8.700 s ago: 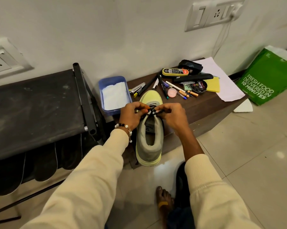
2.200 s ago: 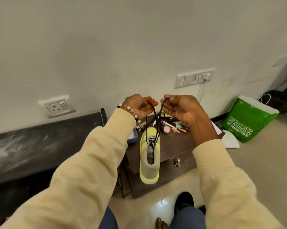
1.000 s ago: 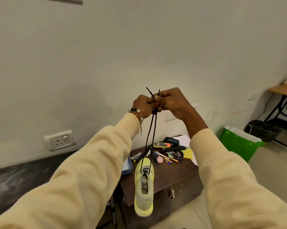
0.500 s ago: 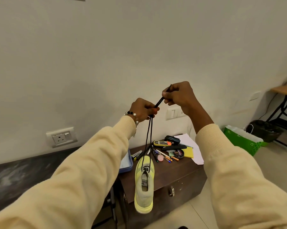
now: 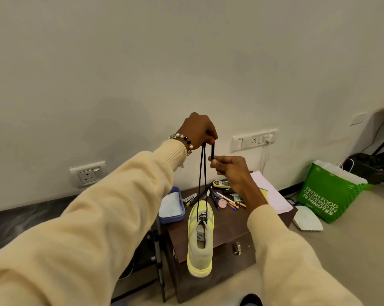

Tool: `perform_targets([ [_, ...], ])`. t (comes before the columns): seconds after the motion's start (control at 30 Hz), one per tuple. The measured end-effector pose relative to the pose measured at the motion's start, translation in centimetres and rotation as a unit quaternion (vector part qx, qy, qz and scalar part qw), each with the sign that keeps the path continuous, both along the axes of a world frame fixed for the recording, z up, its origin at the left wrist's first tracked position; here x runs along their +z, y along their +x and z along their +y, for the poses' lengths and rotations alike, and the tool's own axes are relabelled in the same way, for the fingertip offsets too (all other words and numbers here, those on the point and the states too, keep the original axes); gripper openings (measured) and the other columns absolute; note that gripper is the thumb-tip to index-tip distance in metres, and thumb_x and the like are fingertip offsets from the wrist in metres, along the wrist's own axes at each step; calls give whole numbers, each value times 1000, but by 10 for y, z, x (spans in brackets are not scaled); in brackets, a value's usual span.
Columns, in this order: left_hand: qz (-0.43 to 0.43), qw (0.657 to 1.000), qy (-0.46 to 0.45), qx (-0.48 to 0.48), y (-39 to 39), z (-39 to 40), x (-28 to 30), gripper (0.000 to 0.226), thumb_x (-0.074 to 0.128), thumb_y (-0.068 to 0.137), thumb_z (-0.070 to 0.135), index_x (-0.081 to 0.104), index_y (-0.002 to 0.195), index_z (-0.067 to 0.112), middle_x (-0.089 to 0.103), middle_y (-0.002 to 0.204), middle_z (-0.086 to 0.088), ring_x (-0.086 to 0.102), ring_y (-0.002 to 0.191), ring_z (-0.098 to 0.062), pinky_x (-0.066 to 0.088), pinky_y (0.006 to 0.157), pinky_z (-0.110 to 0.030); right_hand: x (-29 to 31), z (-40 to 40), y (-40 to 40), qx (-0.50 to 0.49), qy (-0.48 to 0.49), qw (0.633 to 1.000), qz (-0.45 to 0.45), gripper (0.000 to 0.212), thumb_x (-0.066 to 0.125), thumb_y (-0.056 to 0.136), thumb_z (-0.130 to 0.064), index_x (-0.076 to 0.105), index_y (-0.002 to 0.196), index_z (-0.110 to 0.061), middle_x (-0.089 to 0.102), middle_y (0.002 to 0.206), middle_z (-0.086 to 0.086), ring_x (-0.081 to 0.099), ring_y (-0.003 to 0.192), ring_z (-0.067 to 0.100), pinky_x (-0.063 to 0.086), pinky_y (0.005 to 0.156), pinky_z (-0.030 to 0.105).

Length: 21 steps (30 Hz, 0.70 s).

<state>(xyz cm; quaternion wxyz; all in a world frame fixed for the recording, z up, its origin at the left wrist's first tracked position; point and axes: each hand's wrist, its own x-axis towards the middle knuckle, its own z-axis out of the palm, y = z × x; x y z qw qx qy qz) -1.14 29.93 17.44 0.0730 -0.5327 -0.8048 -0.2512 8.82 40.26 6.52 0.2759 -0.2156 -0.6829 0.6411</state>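
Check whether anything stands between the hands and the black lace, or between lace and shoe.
Nothing visible does. The left hand grips the lace up high, the right hand pinches its loose end just below, and the strands run free down to the yellow shoe. The pens lie aside.
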Motion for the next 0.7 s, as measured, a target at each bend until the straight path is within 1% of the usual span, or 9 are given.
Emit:
perform_targets([
  [0.07,19,1000,-8,-3,-4,-1,1,20,70,86,10,74,106,10,74,94,-8,57,74,-9,53,85,-30,-5,-11,-10,-4,2,1000,12,17,62,88,-5,71,103,-6,71,91,3,61,87,16,50,73,26],
  [0.13,15,1000,-11,1,-8,-2,0,20,67,88,7,73,106,10,74,93,-8,59,68,-9,55,79,-25,-6,-19,-17,8,19,1000,13,21,60,90,-7,69,109,-5,70,99,1,61,93,15,49,73,25],
  [0.3,13,1000,-17,11,-17,-7,-4,21,62,90,2,72,108,7,74,91,-9,69,72,-15,56,77,-23,-6,-30,-28,45,76,996,-4,23,58,92,-11,68,114,-7,67,116,4,59,107,18,49,79,28],
  [0.37,10,1000,-8,16,-21,-10,-7,22,61,91,2,71,110,6,73,92,-9,70,74,-18,56,78,-24,-3,-29,-29,49,113,992,-26,23,57,93,-13,68,113,-7,66,117,6,58,107,18,49,82,30],
  [0.47,-24,998,30,47,-34,-18,-24,22,58,93,3,70,111,5,72,94,-9,71,73,-21,57,78,-28,2,-16,-29,56,199,975,-86,18,57,94,-20,70,103,-12,67,109,7,58,104,20,48,91,39],
  [0.53,-91,990,69,82,-41,-24,-46,17,59,91,2,71,104,2,70,92,-11,69,68,-22,58,68,-25,10,-6,-27,52,266,954,-128,15,57,94,-21,70,95,-13,65,95,6,59,95,25,50,87,43],
  [0.6,-239,956,121,115,-41,-29,-75,13,60,91,1,70,99,-2,67,85,-12,65,61,-20,55,55,-17,20,2,-25,49,333,927,-167,15,58,93,-20,70,89,-12,66,84,7,61,85,27,50,81,42],
  [0.63,-318,929,141,128,-38,-29,-91,12,59,91,0,69,97,-3,67,84,-12,65,61,-19,55,55,-16,25,5,-25,52,365,911,-183,15,59,92,-18,70,88,-10,68,83,10,63,83,26,51,81,41],
  [0.7,-446,870,167,126,-28,-21,-121,11,57,92,0,68,90,0,69,94,-17,67,74,-23,57,66,-25,33,9,-26,66,423,878,-213,16,60,92,-15,71,89,-4,71,88,15,67,80,25,54,80,39],
])
